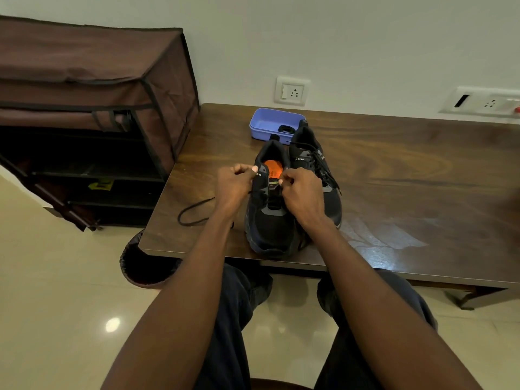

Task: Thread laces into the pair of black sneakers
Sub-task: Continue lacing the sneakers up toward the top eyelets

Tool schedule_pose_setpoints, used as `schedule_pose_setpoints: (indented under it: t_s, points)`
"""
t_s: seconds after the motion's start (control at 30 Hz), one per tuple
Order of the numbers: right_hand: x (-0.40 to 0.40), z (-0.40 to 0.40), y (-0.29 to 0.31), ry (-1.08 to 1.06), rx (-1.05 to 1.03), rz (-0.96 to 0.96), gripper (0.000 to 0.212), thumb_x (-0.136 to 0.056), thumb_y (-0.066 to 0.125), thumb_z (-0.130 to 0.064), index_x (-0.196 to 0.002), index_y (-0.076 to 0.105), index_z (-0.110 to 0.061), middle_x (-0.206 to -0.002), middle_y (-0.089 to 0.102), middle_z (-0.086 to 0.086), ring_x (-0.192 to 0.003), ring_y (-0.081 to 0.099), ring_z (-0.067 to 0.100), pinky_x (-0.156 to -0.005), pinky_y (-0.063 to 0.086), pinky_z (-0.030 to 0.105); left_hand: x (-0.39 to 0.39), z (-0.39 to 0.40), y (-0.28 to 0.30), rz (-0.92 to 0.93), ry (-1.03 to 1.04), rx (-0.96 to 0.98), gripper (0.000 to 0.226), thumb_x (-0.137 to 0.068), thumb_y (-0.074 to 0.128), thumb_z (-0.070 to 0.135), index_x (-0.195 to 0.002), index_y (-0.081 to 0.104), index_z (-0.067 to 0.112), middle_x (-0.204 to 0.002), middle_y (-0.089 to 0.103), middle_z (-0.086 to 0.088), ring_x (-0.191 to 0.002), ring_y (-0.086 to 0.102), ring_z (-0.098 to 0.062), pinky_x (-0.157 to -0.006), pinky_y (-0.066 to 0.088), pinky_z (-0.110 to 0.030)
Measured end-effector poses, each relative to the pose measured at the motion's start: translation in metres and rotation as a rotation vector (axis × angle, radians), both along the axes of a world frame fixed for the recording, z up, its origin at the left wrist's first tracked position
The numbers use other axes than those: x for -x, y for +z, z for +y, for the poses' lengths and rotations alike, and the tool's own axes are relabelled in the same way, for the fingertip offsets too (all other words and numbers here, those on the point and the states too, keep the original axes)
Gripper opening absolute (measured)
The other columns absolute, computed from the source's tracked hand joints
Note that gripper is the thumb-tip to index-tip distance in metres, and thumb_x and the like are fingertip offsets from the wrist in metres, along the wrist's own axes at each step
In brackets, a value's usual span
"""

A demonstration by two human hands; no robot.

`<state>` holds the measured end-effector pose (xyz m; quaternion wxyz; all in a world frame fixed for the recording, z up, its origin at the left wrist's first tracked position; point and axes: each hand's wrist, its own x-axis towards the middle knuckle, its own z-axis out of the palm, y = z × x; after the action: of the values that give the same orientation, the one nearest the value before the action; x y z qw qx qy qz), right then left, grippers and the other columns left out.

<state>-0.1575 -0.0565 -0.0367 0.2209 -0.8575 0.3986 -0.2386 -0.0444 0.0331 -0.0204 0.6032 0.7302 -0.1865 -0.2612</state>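
From your head camera you see two black sneakers side by side on the dark wood bench [394, 170], toes toward you near its front edge. The near sneaker [268, 220] shows an orange insole in its open mouth and sits between your hands; the far sneaker [315, 164] lies just to its right, touching it, and is already laced with a black lace up its front. One loose black lace [194, 211] trails in a loop across the bench to the left of the near sneaker and runs up under your left hand. One blue plastic tray [267, 122] stands behind the sneakers near the wall, with a coiled black lace [287, 128] in it.

Both your forearms reach forward from the bottom of the view. Your left hand [235, 184] is at the left side of the near sneaker's collar, fingers curled, pinching the loose lace. Your right hand [302, 192] is over the tongue, fingers curled and pinching something small at the eyelets; you cannot tell exactly what.

White lettering on the far sneaker's side reads "CLYMB"; the small mark on the near sneaker's collar is too small to read.

One brown fabric shoe rack [92, 80] stands to the left, and two wall sockets [292, 91] sit above the bench.
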Motion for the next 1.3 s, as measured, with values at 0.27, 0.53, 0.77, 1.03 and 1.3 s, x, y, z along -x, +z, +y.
schedule_pose_setpoints:
  t_s: [0.27, 0.53, 0.77, 1.03, 1.3]
  points:
    - [-0.013, 0.000, -0.007, 0.071, 0.137, 0.099, 0.019, -0.087, 0.049, -0.002, -0.086, 0.068, -0.001, -0.090, 0.057, 0.012, -0.087, 0.050, 0.026, -0.072, 0.044, 0.038, -0.003, -0.013, -0.018, 0.056, -0.011, -0.146, 0.011, -0.089, 0.066, 0.004, -0.081, 0.070, 0.011, -0.077, 0.068, -0.003, -0.068, 0.062, -0.009, -0.046, 0.045, -0.010]
    - [-0.011, -0.004, -0.003, 0.081, -0.186, 0.008, 0.019, -0.089, 0.050, 0.002, -0.077, 0.064, -0.002, -0.087, 0.062, 0.012, -0.079, 0.056, 0.023, -0.067, 0.043, 0.033, -0.006, -0.015, -0.024, 0.084, 0.007, -0.152, 0.014, -0.087, 0.067, 0.001, -0.078, 0.069, 0.012, -0.080, 0.070, -0.005, -0.068, 0.064, -0.009, -0.048, 0.048, -0.013]
    - [-0.022, -0.001, -0.021, -0.006, -0.283, -0.050, 0.018, -0.090, 0.056, -0.008, -0.078, 0.068, -0.013, -0.088, 0.063, 0.004, -0.080, 0.058, 0.019, -0.066, 0.042, 0.029, -0.006, -0.015, -0.028, 0.088, 0.017, -0.158, 0.018, -0.086, 0.068, 0.000, -0.073, 0.069, 0.013, -0.074, 0.068, -0.003, -0.066, 0.063, -0.010, -0.053, 0.050, -0.017]
    - [-0.013, -0.013, -0.010, 0.073, -0.920, -0.236, 0.021, -0.089, 0.062, 0.001, -0.077, 0.070, -0.015, -0.082, 0.068, 0.002, -0.077, 0.060, 0.011, -0.078, 0.050, 0.024, -0.008, -0.015, -0.030, 0.132, 0.030, -0.162, 0.019, -0.086, 0.068, 0.000, -0.071, 0.068, 0.013, -0.074, 0.069, -0.002, -0.069, 0.065, -0.012, -0.062, 0.053, -0.022]
    - [-0.015, -0.007, -0.007, 0.006, -0.849, -0.327, 0.015, -0.084, 0.068, 0.006, -0.078, 0.070, -0.008, -0.075, 0.068, 0.003, -0.070, 0.063, 0.010, -0.064, 0.053, 0.015, -0.007, -0.010, -0.027, 0.160, -0.014, -0.148, 0.016, -0.087, 0.066, -0.001, -0.078, 0.070, 0.011, -0.080, 0.071, -0.006, -0.073, 0.068, -0.014, -0.059, 0.054, -0.018]
